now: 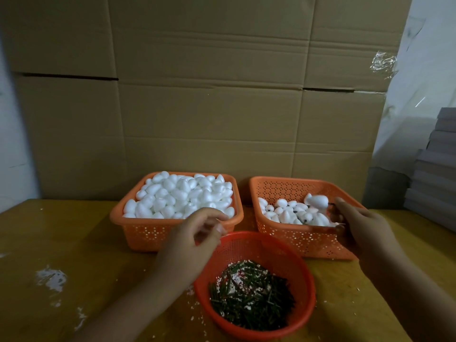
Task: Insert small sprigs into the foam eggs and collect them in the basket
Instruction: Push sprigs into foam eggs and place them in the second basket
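Cardboard backs blurred hands: left hand [195, 233] fingers loosely curled, right hand [357, 225] fingers' grip unclear.

The light over my desk [61, 243] is dim and warm, and the picture looks underexposed overall. The white foam eggs [180, 196] in the full basket at the desk's far edge are the brightest thing, nearly blown out, with little surface detail. My right hand [365, 225] is dark and in shade, and the egg [317, 201] just beside its fingertips is smeared by motion blur. My left hand [195, 235] is soft at the fingertips too. Dull sheen lies on the desk's left side. The wide lens bends the desk's far edge and darkens the corners.
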`<state>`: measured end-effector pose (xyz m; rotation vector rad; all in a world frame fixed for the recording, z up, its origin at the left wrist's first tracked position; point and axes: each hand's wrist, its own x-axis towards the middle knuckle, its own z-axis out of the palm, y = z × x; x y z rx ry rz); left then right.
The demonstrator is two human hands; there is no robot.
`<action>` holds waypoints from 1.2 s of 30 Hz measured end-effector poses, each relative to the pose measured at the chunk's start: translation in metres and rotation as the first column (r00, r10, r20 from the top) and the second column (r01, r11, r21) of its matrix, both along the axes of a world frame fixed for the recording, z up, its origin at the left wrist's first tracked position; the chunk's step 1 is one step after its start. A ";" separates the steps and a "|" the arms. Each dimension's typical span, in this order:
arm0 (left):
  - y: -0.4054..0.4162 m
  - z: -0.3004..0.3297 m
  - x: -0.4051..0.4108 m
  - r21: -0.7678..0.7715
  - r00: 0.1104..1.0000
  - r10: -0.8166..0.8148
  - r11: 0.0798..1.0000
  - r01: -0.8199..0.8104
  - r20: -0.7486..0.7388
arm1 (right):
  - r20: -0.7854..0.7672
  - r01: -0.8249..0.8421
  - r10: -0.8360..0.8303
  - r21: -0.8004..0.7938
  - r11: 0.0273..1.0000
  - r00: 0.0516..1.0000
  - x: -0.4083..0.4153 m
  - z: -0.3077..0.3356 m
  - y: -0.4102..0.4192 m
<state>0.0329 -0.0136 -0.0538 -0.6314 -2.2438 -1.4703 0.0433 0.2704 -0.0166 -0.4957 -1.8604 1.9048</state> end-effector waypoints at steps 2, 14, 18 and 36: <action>-0.014 0.002 -0.008 -0.129 0.981 0.167 0.975 -0.179 -0.095 | -0.013 -0.069 0.068 -0.090 0.994 0.998 0.001 0.000 -0.001; -0.085 0.012 -0.046 -0.588 0.782 0.565 0.549 -0.594 -0.262 | 0.045 -0.412 0.468 0.551 0.725 0.883 0.024 -0.005 -0.058; -0.092 0.010 -0.053 -0.715 0.785 0.600 0.482 -0.507 -0.152 | 0.239 -0.456 0.558 0.842 0.289 0.795 0.029 -0.020 -0.075; -0.090 0.022 -0.043 -0.670 0.819 0.520 0.521 -0.528 -0.240 | 0.501 -0.552 0.571 0.828 -0.097 0.650 0.027 -0.043 -0.081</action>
